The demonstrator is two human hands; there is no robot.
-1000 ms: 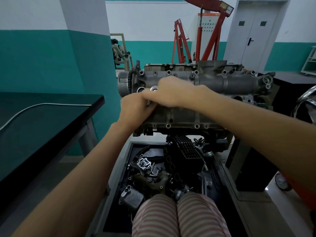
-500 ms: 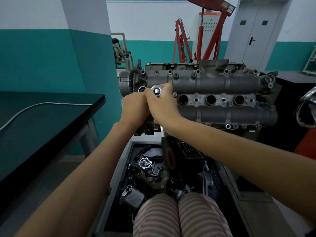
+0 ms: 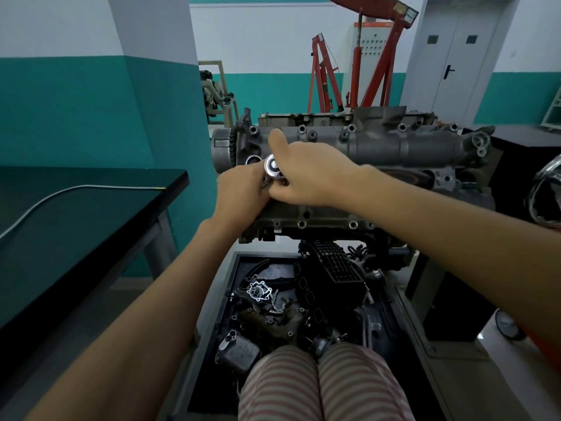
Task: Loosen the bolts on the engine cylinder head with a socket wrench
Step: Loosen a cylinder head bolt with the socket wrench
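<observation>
Both hands working the left end of the cylinder head [image 3: 379,147]: left hand [image 3: 243,196] gripping under the socket wrench's ratchet head [image 3: 272,167], right hand [image 3: 306,174] curling over the handle, thumb raised. Rim bolts [image 3: 301,129] looking seated, so probably most loosening remaining.

The cylinder head [image 3: 379,147] is grey cast metal, lying lengthwise, with bolts [image 3: 302,129] along its far and near edges. At its left end, beside the toothed sprocket [image 3: 233,144], the wrench [image 3: 272,168] shows only its round chrome ratchet head, facing up; its handle is hidden, probably under the hands.
</observation>
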